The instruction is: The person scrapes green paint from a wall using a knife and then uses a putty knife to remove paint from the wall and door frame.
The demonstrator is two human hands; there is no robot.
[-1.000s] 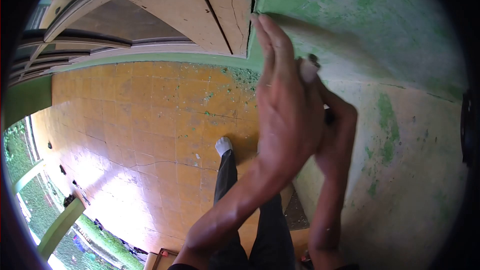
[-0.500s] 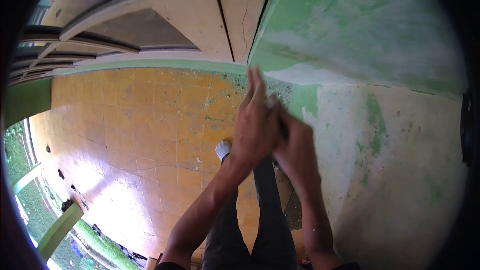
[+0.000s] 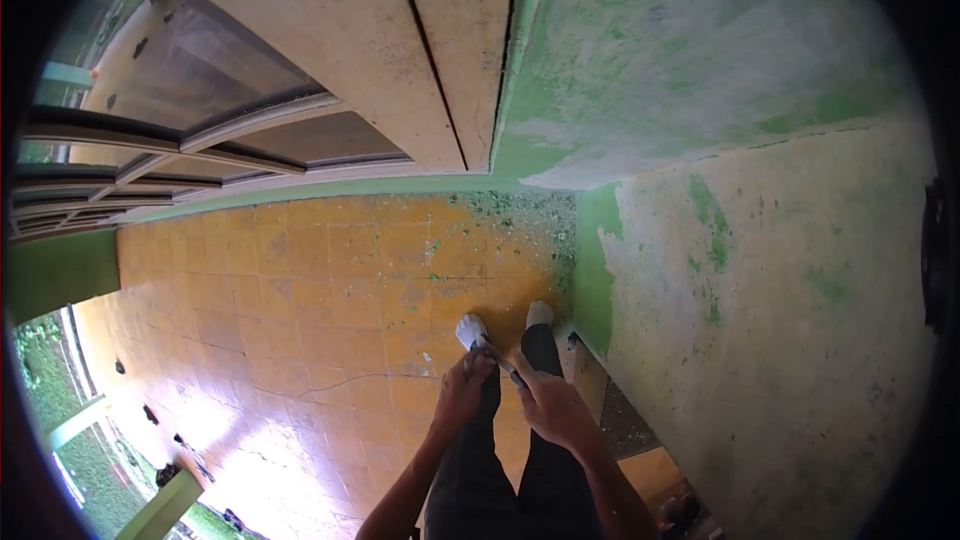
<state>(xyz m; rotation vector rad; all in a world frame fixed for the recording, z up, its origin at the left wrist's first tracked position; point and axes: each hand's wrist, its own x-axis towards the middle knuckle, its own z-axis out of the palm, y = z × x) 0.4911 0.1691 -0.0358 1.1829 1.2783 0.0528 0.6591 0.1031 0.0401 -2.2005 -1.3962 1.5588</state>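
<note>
My right hand (image 3: pixel 553 406) is closed around the handle end of a slim tool that looks like a scraper (image 3: pixel 503 360), with a thin grey blade. The blade points up and to the left, toward my left hand (image 3: pixel 464 395). My left hand's fingers are bent closed at the blade end, though exactly how they touch it is too small to tell. Both hands are low, in front of my dark trousers (image 3: pixel 462 480). Ahead of them is the wall (image 3: pixel 680 70), with patchy green paint and bare whitish areas.
Green paint flakes (image 3: pixel 510 225) lie on the orange tiled floor (image 3: pixel 300 290) along the wall's foot. A wooden frame (image 3: pixel 430 30) and glass panes (image 3: pixel 220 50) stand at upper left. A side wall (image 3: pixel 760 340) rises on the right, with a wooden piece (image 3: pixel 590 380) at its base.
Both hands have come down from in front of the wall corner to before my legs and moved slightly apart. The tool between them shows more clearly, and both feet are now visible.
</note>
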